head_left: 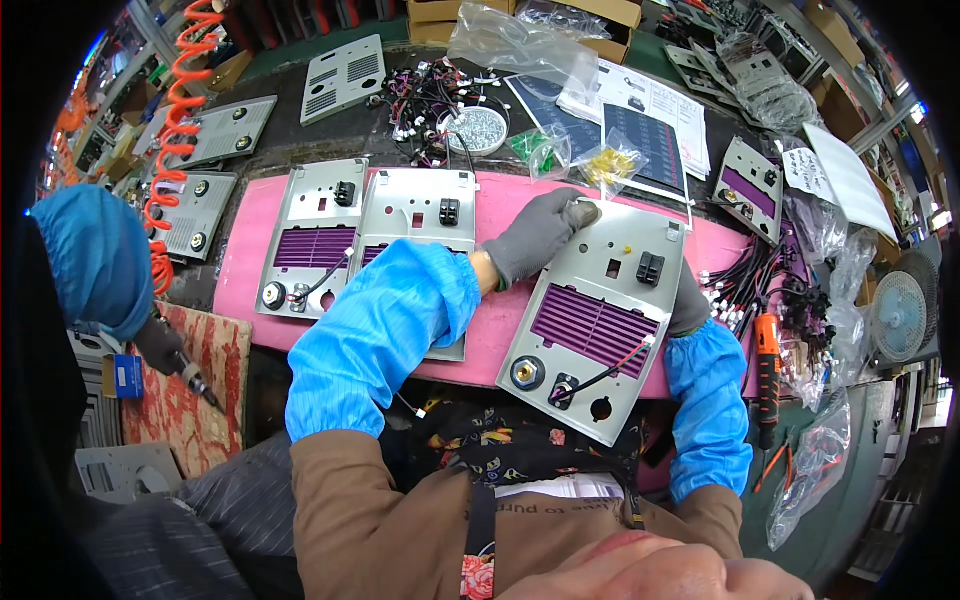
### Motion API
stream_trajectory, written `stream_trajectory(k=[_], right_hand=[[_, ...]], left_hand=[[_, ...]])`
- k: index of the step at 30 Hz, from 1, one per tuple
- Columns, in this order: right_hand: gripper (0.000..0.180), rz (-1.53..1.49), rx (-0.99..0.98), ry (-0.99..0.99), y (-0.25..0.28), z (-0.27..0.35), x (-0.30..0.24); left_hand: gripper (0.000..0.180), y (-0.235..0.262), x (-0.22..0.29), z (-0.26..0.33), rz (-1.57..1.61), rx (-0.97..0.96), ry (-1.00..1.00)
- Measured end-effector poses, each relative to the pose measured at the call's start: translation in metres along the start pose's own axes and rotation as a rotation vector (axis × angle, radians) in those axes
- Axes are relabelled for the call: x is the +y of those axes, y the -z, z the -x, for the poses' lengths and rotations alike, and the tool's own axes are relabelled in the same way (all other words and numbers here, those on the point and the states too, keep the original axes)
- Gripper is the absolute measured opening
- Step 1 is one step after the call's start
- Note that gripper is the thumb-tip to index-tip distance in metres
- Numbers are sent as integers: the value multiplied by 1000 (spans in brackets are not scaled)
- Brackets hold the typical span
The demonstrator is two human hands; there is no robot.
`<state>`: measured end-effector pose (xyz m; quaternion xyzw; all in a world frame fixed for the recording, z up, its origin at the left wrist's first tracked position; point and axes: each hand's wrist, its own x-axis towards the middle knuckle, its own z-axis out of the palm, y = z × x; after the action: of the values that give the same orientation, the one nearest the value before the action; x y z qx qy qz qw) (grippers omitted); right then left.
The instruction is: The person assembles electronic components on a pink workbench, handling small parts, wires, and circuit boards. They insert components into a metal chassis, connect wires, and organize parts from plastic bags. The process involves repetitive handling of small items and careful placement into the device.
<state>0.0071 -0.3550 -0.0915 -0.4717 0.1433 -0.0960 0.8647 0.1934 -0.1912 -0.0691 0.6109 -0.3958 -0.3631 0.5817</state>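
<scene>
Tilted toward me above the pink mat is a grey metal panel (592, 255) with a purple louvred grille, a black switch block, a round brass-centred fitting and a short cable. My left hand (535, 238), in a grey glove and blue sleeve cover, grips its upper left edge, thumb near the top corner. At the right edge, my right hand (690, 302) holds the same panel; the fingers are partly hidden behind it. Two similar panels lie on the mat to the left: one panel (330, 205) in plain sight, the other panel (418, 203) partly covered by my left forearm.
Past the pink mat (240, 245) lie a wire bundle (425, 100), a dish of small parts (475, 130) and bags of green and yellow pieces. An orange power screwdriver (767, 370) and a cable bunch are at right. At left, a co-worker's gloved hand (160, 345) holds a driver tool.
</scene>
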Motion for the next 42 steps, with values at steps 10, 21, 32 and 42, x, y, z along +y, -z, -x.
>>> stream_trajectory(k=[10,21,32,42], right_hand=[[34,-66,-60,-75,-15,-15,-4],[48,-61,-251,-122,-11,-27,-35],[68,100,-543,-242,15,-28,-50],[67,323,-572,-182,25,-36,-39]], left_hand=[[37,-2,2,0,-125,82,-40],[38,-7,4,-3,-221,87,80],[38,-29,12,2,-365,31,174],[54,-42,47,23,-1259,-246,-579]])
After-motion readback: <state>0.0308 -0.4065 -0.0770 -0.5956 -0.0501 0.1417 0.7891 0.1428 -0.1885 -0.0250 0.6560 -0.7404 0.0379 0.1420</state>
